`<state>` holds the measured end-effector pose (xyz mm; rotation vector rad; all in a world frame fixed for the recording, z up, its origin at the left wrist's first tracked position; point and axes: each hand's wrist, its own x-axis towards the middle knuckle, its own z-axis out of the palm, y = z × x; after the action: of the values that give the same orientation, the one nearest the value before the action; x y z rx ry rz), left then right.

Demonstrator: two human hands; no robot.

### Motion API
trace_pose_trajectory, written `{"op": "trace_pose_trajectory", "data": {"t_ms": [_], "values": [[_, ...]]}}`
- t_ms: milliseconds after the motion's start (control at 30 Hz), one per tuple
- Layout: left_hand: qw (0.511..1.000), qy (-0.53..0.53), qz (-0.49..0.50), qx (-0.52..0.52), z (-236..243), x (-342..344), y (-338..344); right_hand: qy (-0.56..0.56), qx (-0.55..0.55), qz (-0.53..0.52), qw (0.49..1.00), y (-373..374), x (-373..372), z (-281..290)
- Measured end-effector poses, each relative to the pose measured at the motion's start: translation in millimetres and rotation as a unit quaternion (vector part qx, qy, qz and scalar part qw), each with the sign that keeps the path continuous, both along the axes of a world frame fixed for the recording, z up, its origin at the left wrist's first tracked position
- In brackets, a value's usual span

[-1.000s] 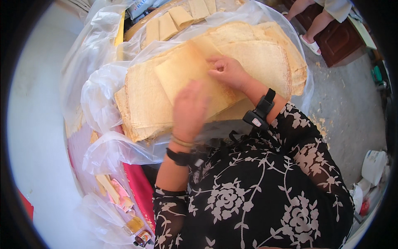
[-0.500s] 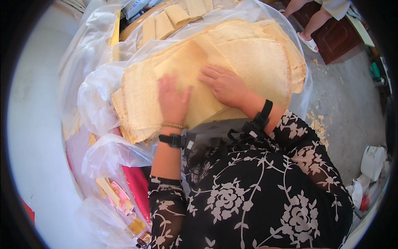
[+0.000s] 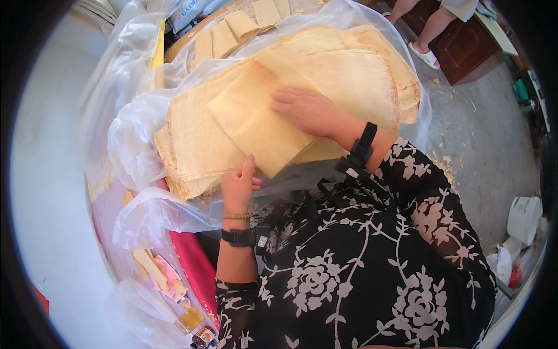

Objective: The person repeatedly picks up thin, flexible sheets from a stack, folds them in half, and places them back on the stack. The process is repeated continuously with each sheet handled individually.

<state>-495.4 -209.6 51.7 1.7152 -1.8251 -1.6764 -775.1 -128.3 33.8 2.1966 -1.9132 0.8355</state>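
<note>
The folded sheet point(image 3: 250, 119) lies on the sheet stack point(image 3: 360, 81). It seems light, thin and easy to tear, so it is better held by its edge. 1 corner points toward the blouse point(image 3: 360, 267); the long axis slants from far left to near right. The right hand point(image 3: 305, 110) rests flat on it, grasping nothing. The left hand point(image 3: 237, 189) is at its near left edge; whether it pinches, I cannot tell.

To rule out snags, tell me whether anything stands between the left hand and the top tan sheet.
Nothing visible does: the left hand is at the lower-left edge of the top tan sheet; the right hand lies on it.
</note>
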Motion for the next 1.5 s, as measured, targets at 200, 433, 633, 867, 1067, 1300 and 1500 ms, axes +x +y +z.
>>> {"op": "trace_pose_trajectory", "data": {"t_ms": [200,433,633,867,1067,1300,1500], "values": [[0.973,0.131,0.066,0.177,-12.9,-4.3,22.5,0.006,0.015,0.046,0.999,-5.3,-11.2,7.1],[0.907,0.313,0.125,0.254,-11.7,-31.4,54.5,-0.080,0.028,0.099,0.992,67.3,10.4,41.9],[0.914,0.279,-0.096,0.279,31.3,-75.1,99.0,-0.122,0.004,0.011,0.992,97.2,0.6,12.6],[0.705,0.043,-0.473,-0.526,111.4,-26.9,25.8,-0.408,0.064,0.063,0.909,122.5,-54.2,3.3],[0.772,0.218,-0.447,-0.396,46.8,-18.0,-27.4,-0.490,0.087,0.055,0.865,128.3,-62.8,7.8],[0.927,0.163,-0.122,-0.314,1.7,-52.0,-44.1,-0.587,0.076,-0.142,0.793,116.6,-48.3,13.6],[0.813,-0.161,-0.108,-0.550,-10.8,-96.6,-31.0,-0.210,0.075,-0.381,0.898,87.4,-35.6,19.5]]}}
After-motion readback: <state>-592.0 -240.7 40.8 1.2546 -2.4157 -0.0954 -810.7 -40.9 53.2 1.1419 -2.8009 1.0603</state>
